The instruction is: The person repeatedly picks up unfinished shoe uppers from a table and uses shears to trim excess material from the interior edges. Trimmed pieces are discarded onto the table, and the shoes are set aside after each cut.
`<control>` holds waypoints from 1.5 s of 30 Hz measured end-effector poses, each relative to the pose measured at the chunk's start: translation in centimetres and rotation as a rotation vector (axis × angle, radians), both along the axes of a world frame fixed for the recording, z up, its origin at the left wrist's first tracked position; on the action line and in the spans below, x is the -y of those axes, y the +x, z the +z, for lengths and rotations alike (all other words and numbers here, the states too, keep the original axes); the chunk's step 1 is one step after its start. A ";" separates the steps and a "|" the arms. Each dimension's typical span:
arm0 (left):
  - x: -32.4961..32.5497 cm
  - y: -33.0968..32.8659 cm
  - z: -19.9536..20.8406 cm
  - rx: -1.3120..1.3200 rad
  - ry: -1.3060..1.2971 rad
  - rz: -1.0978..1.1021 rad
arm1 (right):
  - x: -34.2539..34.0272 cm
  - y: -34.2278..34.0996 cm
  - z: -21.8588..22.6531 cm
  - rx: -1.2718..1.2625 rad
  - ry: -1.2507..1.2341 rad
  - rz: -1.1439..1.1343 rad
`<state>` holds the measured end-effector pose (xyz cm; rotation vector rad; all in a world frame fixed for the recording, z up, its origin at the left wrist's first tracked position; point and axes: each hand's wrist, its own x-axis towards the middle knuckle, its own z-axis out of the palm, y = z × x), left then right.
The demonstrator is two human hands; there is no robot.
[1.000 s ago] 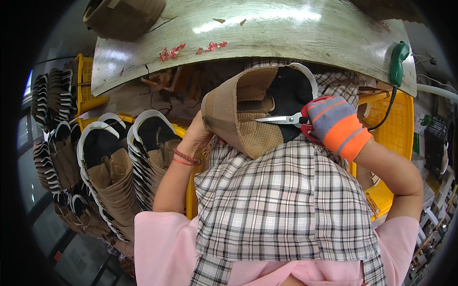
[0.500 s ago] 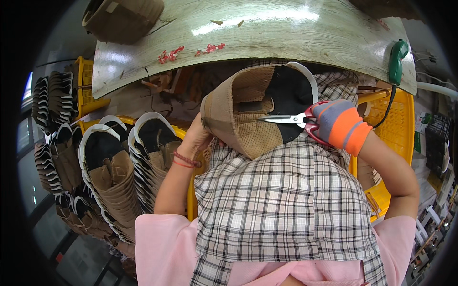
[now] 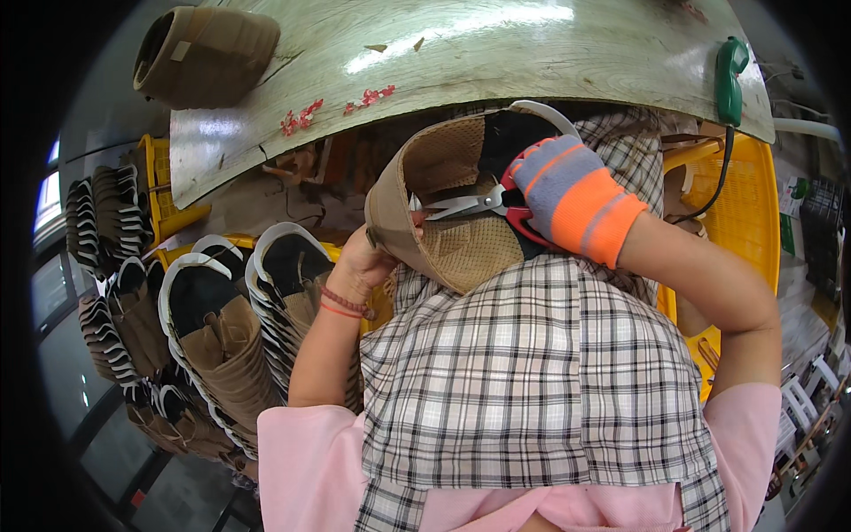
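A tan shoe upper [image 3: 394, 199] with a black lining and a white curved edge rests tilted against my apron, its hollow facing up. My left hand [image 3: 368, 259], bare with a beaded bracelet at the wrist, grips its left side; some of the fingers are hidden behind and inside it. My right hand [image 3: 576, 197], in an orange and grey glove, is closed around the red handles of a pair of scissors [image 3: 468, 206]. The blades reach left into the hollow, their tips beside my left fingertips at the inner wall. Whether they touch a thread cannot be seen.
A worktable [image 3: 496, 71] spans the far side, with a brown upper [image 3: 226, 58], red scraps [image 3: 301, 117] and a green handheld tool [image 3: 731, 80] on it. Stacked uppers [image 3: 226, 355] stand at my left. A yellow basket [image 3: 749, 204] sits at right.
My right hand has moved left with the scissors, deeper into the shoe upper. The blade tips now meet my left fingertips at the inner wall. The whole view has shifted slightly.
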<state>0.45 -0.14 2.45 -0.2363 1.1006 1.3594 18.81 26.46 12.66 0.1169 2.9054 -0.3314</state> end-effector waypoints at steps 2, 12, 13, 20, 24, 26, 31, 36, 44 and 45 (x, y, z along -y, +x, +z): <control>0.0 0.1 -0.1 -0.005 -0.021 -0.002 | 0.1 -0.5 -0.2 0.047 0.021 0.021; -1.2 0.9 1.6 0.020 -0.029 0.082 | -2.6 3.5 1.2 -0.020 -0.150 -0.110; -1.3 1.0 1.8 0.009 -0.035 0.080 | -2.5 3.5 1.0 0.016 -0.169 -0.082; -1.5 1.1 2.1 -0.034 -0.082 0.119 | -2.6 4.0 0.4 0.164 -0.123 -0.177; -1.6 1.4 2.1 -0.113 -0.067 0.114 | -3.3 4.1 1.2 0.011 -0.154 -0.149; -1.6 1.6 2.2 -0.095 -0.070 0.133 | -3.2 3.7 1.1 -0.005 -0.162 -0.124; -1.0 1.8 1.4 -0.176 -0.056 0.118 | -3.6 3.4 0.5 0.186 -0.113 -0.150; -0.6 1.8 -0.1 -0.104 -0.039 0.151 | -3.9 3.1 0.2 0.250 -0.116 -0.097; -1.1 1.4 1.2 -0.084 0.002 0.048 | -3.4 1.4 0.8 0.592 -0.187 -0.212; -1.2 1.4 1.4 -0.103 0.024 0.013 | -3.3 1.3 0.9 0.584 -0.198 -0.231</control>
